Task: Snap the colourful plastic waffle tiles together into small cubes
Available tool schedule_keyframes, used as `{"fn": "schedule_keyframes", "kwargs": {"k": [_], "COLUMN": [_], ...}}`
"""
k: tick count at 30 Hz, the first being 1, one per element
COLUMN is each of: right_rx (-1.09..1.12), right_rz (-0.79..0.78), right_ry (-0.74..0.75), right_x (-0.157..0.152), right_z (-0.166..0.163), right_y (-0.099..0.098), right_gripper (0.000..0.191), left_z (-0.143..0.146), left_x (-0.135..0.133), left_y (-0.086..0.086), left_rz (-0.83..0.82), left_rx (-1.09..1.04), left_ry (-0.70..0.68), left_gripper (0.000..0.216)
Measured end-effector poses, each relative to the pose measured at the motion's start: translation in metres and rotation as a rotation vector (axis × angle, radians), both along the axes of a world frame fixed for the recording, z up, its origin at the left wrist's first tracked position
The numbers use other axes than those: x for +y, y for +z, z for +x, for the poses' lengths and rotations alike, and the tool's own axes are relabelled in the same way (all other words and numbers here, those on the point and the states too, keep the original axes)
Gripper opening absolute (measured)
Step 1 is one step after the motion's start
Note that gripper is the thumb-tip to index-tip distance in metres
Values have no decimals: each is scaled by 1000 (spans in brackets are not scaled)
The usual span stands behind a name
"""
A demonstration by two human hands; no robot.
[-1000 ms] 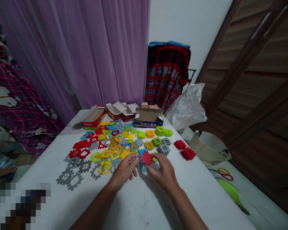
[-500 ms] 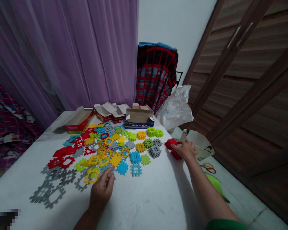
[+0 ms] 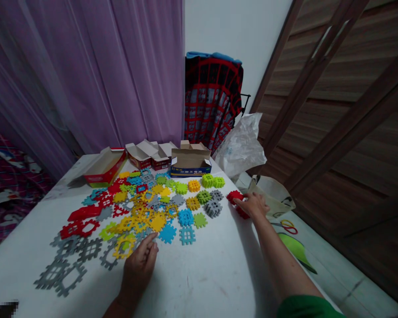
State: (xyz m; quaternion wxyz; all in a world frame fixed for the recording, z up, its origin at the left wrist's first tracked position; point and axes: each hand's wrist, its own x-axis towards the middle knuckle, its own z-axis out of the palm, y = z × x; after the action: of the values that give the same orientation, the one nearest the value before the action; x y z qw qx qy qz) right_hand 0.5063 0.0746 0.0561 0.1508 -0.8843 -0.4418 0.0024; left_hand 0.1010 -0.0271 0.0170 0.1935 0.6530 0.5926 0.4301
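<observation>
On the white table lies a spread of toothed plastic building tiles in several colours. My right hand (image 3: pixel 255 204) is at the right edge, its fingers closed on the near side of a stack of red tiles (image 3: pixel 233 195); part of the stack is hidden under the hand. My left hand (image 3: pixel 142 258) rests low by the heap's front edge, holding nothing, its index finger stretched out and the others loosely bent. Just beyond its fingertip are a yellow tile (image 3: pixel 158 222) and a blue tile (image 3: pixel 167 232). Sorted stacks, such as grey tiles (image 3: pixel 214 208) and blue tiles (image 3: pixel 186 217), stand between the hands.
Open cardboard boxes line the back, among them a blue box (image 3: pixel 190 171) and a red box (image 3: pixel 108 172). Beyond the right edge are a clear plastic bag (image 3: pixel 241 145), a cloth bag (image 3: pixel 274 194) and scissors (image 3: pixel 289 226). Grey tiles (image 3: pixel 61 274) lie at the front left.
The view has shifted slightly, so most things appear a little further left. My right hand stays at the red stack, its fingers slightly lower over it. My left hand has hardly moved.
</observation>
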Motion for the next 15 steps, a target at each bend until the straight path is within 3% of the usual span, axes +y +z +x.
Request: {"fn": "schedule_keyframes", "kwargs": {"k": [9, 12, 15], "right_rx": [37, 44, 109], "right_rz": [24, 113, 300], "right_ry": [1, 18, 52], "right_x": [-5, -14, -32], "right_z": [8, 12, 9], "right_y": [7, 12, 11], "right_gripper": [50, 41, 36], "left_z": [0, 0, -1], "left_x": [0, 1, 1], "left_y": [3, 3, 2], "left_rz": [-24, -22, -3], "left_rx": [6, 6, 10], "left_ry": [1, -1, 11], "left_gripper": [39, 38, 36]}}
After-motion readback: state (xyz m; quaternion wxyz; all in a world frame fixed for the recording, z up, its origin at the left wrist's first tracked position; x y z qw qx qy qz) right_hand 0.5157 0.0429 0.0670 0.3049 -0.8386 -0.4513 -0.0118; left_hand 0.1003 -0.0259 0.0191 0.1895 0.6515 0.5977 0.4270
